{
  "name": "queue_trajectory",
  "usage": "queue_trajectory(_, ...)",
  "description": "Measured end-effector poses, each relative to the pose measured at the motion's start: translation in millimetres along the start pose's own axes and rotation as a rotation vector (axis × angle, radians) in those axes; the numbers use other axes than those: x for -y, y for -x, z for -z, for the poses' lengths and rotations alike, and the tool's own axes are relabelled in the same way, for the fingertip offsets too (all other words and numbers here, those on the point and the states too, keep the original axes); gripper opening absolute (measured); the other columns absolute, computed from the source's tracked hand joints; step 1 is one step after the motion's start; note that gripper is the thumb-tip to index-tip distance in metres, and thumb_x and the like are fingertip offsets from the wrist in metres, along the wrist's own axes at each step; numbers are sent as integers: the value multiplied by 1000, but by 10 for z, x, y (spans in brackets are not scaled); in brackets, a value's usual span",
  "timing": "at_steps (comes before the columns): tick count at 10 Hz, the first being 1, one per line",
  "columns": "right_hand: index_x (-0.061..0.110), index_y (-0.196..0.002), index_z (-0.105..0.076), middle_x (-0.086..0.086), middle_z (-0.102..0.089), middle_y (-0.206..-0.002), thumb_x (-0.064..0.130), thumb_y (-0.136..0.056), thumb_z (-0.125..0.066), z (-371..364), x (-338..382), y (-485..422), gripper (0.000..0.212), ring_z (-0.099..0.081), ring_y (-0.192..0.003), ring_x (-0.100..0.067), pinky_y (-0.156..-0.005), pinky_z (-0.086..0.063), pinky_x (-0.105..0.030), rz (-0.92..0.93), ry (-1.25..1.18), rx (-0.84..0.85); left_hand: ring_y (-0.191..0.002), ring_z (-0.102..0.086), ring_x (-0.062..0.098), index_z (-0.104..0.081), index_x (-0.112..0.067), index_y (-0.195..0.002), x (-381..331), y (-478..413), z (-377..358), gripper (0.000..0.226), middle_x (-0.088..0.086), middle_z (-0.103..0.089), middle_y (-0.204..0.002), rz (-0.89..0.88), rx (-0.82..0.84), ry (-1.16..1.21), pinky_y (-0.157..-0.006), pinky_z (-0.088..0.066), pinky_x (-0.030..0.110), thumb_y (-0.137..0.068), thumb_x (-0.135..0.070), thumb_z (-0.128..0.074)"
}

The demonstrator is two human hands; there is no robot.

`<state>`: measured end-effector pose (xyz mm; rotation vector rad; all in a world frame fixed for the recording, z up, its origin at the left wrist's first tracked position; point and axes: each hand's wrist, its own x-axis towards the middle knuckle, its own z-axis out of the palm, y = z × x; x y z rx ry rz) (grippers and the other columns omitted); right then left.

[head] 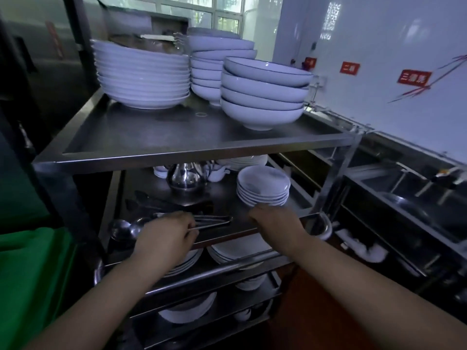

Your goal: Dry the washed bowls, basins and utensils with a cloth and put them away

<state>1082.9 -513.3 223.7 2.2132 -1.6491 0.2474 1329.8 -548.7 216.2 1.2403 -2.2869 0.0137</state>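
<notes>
Both forearms reach in from the bottom edge, and both hands are working the second shelf (161, 195) of a steel rack. Biggest things first: up on the top shelf (177, 137), well above either grip, sit three stacks of big white bowls (262, 97). Those look heavy and breakable, glazed and slick, so they would want two hands under the base.

Down a level, just beyond the right hand (276, 221), there is a short stack of small dishes (262, 188). That hand's fingertips sit at the foot of the stack; whether they are closed on the bottom dish I cannot tell, the back of the hand hides them. Light but chippy, best taken as a stack from underneath.

Now the left hand (165, 236): its grip is pinched together on thin metal utensils (212, 221), long handles running off to the right of the fingers. Stiff, light, likely slippery, and liable to fan out and clatter, so bunching them near the middle seems wise. Ladles (126, 228) lie just left of that grip, a shiny pot (185, 176) behind it.
</notes>
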Motion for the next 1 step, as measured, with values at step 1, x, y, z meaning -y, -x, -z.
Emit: queue_trajectory(1, 18, -70, -64, -2, -61, -58, 12, -77, -59, 313, -79, 19, 11, -59, -50, -22, -47, -36, -25, -19, 91, -11, -73, -65, 24, -61, -21, -75, -209, -59, 136, 15, -2, -64, -74, -97, -56, -153, -52, -44, 27, -74, -32, -72)
